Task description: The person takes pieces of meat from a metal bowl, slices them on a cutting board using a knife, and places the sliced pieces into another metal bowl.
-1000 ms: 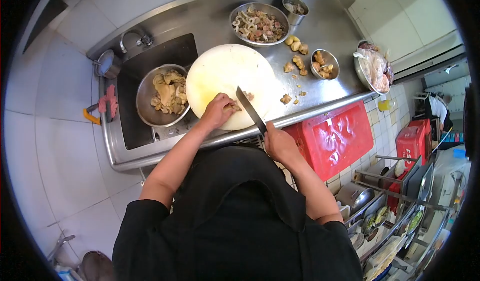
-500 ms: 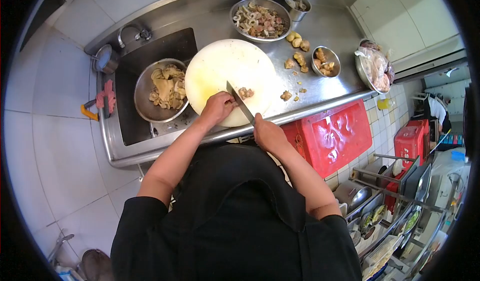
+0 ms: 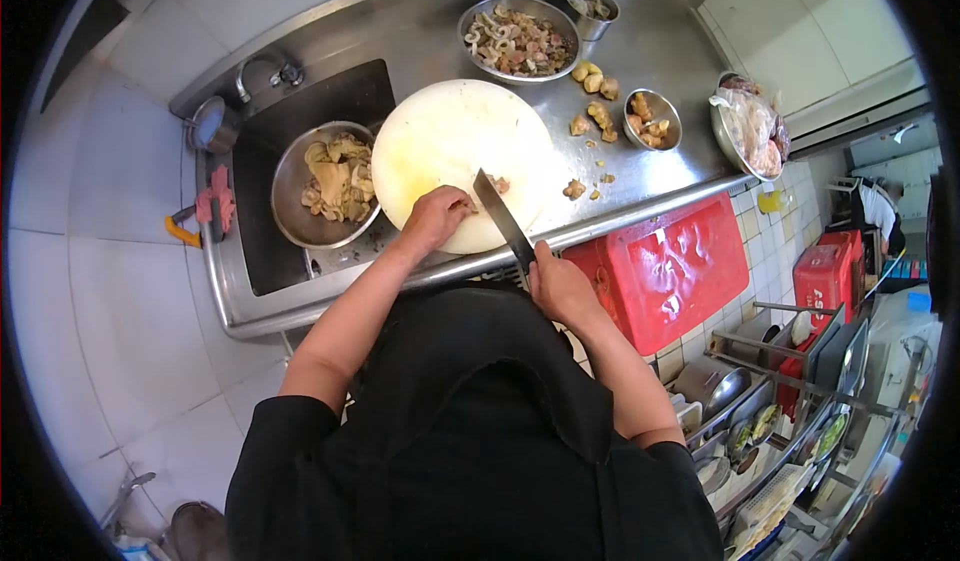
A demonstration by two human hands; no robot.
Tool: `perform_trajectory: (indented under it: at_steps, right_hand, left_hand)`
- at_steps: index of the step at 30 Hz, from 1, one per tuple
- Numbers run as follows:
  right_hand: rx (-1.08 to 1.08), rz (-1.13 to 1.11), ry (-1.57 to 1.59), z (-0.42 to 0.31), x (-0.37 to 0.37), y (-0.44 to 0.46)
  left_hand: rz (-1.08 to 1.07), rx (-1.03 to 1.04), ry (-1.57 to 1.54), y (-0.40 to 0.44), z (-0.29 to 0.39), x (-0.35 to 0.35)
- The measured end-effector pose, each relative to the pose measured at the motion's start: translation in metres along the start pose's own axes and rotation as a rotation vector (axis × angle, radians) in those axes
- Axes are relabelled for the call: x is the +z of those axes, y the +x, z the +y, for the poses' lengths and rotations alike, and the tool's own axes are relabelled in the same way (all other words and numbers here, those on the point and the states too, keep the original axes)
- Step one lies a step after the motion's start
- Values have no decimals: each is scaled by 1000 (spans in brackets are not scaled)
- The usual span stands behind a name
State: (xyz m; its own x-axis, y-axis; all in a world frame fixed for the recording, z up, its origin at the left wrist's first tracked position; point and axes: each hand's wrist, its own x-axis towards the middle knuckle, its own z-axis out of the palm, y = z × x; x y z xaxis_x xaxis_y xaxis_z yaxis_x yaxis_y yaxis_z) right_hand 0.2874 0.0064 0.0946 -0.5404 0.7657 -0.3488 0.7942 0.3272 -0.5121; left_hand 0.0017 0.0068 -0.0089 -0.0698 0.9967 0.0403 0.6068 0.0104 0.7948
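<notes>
My right hand is closed round the handle of a cleaver. The blade reaches over the round white cutting board, its broad side partly turned up. A small heap of chopped pieces shows beside the blade, partly covered by it. To the left of the blade, my left hand rests at the board's near part, fingers pinched together. What sits at those fingertips is too small to name. A metal bowl of pale yellowish meat-like pieces stands left of the board.
Behind the board stands a bowl of cut pieces with a small metal cup. Ginger lies on the steel counter near a small bowl. A sink is left; a red bin stands below the right edge.
My right hand has moved right and slightly toward me, and the cleaver's blade has tilted to show more of its side. My left hand stays almost where it was.
</notes>
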Motion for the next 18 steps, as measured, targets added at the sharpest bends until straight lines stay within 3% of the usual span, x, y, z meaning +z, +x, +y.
perform_trajectory:
  at_steps: [6, 18]
  right_hand:
    - [-5, -40, -3, -12, -10, -5]
    - [-40, -101, -32, -17, -5, 25]
  left_hand:
    - [29, 78, 86, 0, -1, 1]
    - [49, 12, 66, 4, -4, 3]
